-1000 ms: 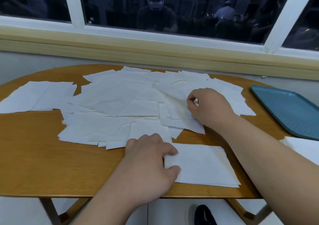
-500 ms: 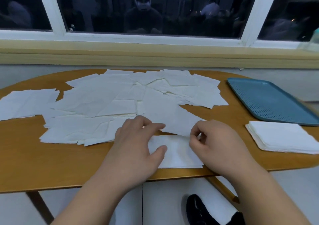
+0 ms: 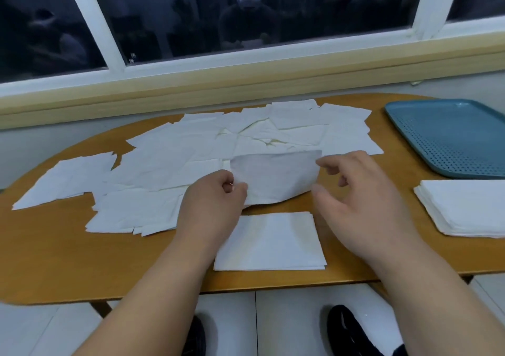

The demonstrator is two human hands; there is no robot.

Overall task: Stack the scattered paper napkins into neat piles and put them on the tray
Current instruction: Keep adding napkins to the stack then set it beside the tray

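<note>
Many white paper napkins (image 3: 175, 161) lie scattered and overlapping across the middle and left of the wooden table (image 3: 54, 260). My left hand (image 3: 216, 200) pinches the left edge of one napkin (image 3: 276, 178) and holds it raised and curved above the table. My right hand (image 3: 358, 197) hovers at that napkin's right edge with fingers spread and blurred, not clearly gripping it. A small neat pile (image 3: 270, 243) lies at the front edge, below both hands. A thicker neat pile (image 3: 464, 208) sits at the right. The blue perforated tray (image 3: 448, 137) at the back right holds nothing.
A window sill and dark window run along the far side of the table. The table's front edge is just below the small pile. My dark shoes (image 3: 352, 331) show on the tiled floor beneath.
The napkin that my right hand dragged toward me is now lifted off the table in my left hand's pinch. My right hand has let go and opened. The view shifted left and closer.
</note>
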